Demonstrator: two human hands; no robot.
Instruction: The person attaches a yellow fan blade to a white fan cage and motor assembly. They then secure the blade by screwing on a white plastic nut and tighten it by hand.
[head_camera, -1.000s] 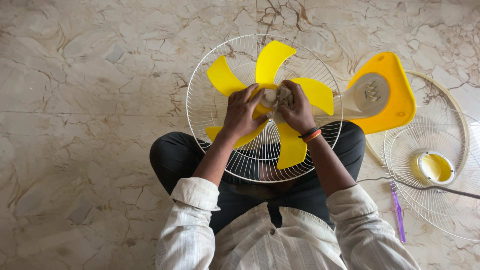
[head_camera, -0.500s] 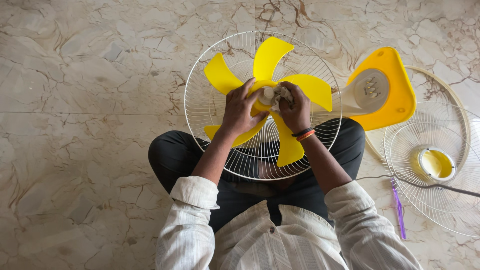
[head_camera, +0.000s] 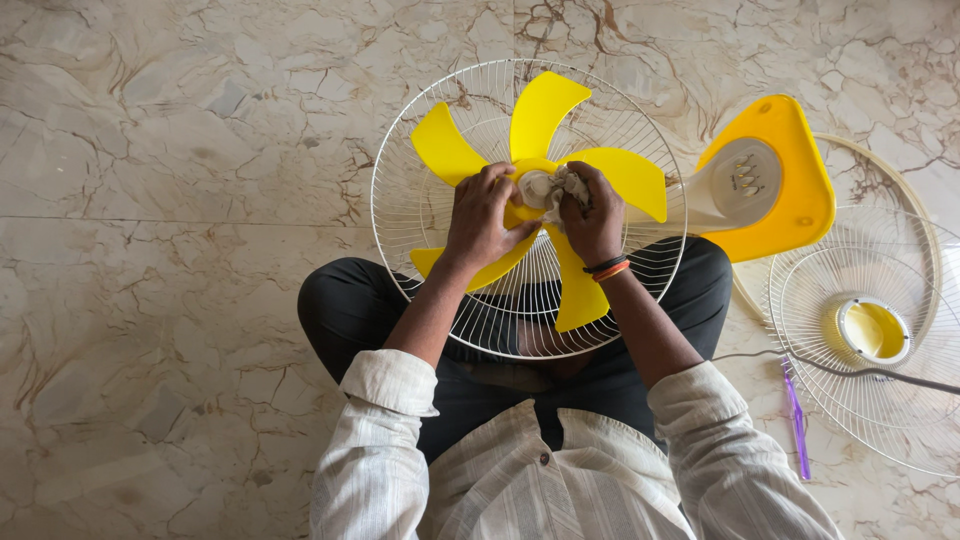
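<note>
Seated on a marble floor (head_camera: 180, 300), a person steadies a yellow fan blade (head_camera: 545, 120) at its hub with the left hand (head_camera: 485, 215), fingers curled around it. Just beside it, the right hand (head_camera: 595, 220) grasps a crumpled pale cloth (head_camera: 555, 185) against the hub. A wire rear guard (head_camera: 420, 210) lies beneath both hands.

Glossy yellow plastic for the fan blades (head_camera: 540, 115), smooth. Thin white-coated metal wire for the rear guard (head_camera: 420, 215) and the loose front guard (head_camera: 880, 420). Soft, crumpled pale cloth (head_camera: 560, 185) at the hub. Polished veined marble floor (head_camera: 180, 200). Matt striped shirt (head_camera: 520, 480) fabric.
</note>
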